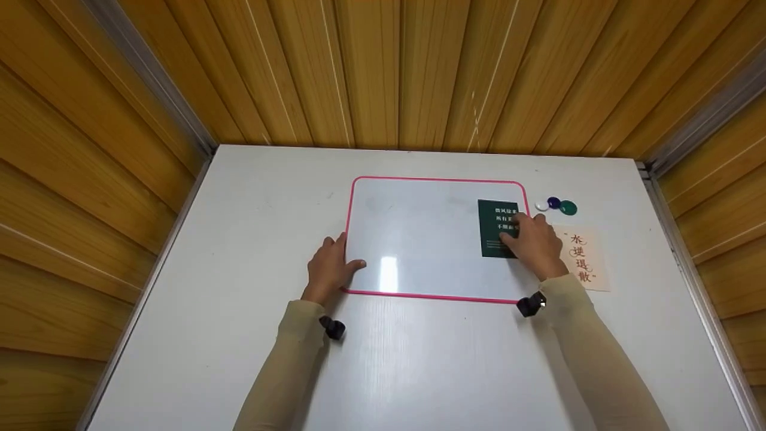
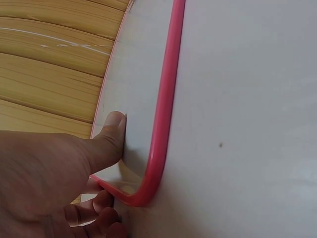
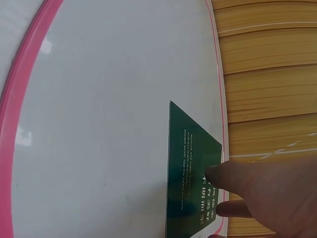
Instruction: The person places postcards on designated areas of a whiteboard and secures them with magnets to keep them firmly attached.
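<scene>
A whiteboard (image 1: pixel 419 239) with a pink rim lies on the white table. At its left side, my left hand (image 1: pixel 328 268) grips the board, thumb (image 2: pixel 110 141) over the white face and the other fingers round the outer rim near a corner. On the board's right part is a dark green card (image 1: pixel 489 230) with white lettering. My right hand (image 1: pixel 537 244) pinches this card near its right edge, the thumb on its printed face and a finger at the edge. Part of the card's right side is hidden by the hand.
Right of the board, a pale card (image 1: pixel 583 263) with brown brushed characters lies partly behind my right hand. Above it sit a white round magnet (image 1: pixel 541 206), a dark blue one (image 1: pixel 554 203) and a green one (image 1: pixel 568 208). Wood-patterned walls (image 1: pixel 371 72) border the table.
</scene>
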A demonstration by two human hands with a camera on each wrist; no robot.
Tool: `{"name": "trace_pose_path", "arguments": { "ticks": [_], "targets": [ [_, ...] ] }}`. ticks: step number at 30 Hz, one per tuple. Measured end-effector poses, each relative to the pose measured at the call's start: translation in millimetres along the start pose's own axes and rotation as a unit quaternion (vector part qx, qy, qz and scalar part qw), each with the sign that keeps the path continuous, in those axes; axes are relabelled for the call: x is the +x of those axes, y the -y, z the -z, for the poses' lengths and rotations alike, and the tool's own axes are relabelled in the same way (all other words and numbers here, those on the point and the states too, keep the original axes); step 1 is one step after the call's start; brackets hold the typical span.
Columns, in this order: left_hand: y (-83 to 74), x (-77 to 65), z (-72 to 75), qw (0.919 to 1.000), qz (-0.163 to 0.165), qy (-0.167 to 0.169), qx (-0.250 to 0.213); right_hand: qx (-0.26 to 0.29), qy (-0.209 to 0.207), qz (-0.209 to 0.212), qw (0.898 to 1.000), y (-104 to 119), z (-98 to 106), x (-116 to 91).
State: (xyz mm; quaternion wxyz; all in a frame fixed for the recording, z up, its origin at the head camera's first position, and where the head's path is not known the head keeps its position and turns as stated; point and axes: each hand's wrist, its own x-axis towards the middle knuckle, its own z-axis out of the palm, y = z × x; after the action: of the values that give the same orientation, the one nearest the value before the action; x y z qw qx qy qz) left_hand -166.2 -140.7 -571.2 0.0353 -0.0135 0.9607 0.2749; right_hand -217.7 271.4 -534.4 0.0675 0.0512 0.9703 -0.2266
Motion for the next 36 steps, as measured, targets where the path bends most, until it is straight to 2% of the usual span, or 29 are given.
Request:
{"name": "trace_pose_path", "arguments": {
  "ticks": [14, 24, 30, 36],
  "targets": [
    [-0.2, -0.4, -2.8, 0.9999, 0.011, -0.002, -0.010, -0.008, -0.050, 0.027, 0.998, -8, 4, 9],
    [-0.5, 0.4, -2.6, 0.9998, 0.011, -0.004, -0.013, -0.011, -0.051, 0.058, 0.997, -19, 11, 20],
    [-0.6, 0.4, -2.3, 0.9999, 0.008, -0.004, -0.009, 0.015, -0.038, 0.065, 0.997, -31, 14, 26],
    [0.0, 1.0, -2.5, 0.9999, 0.007, -0.004, -0.012, 0.032, -0.048, 0.068, 0.996, -42, 19, 29]
  ]
}}
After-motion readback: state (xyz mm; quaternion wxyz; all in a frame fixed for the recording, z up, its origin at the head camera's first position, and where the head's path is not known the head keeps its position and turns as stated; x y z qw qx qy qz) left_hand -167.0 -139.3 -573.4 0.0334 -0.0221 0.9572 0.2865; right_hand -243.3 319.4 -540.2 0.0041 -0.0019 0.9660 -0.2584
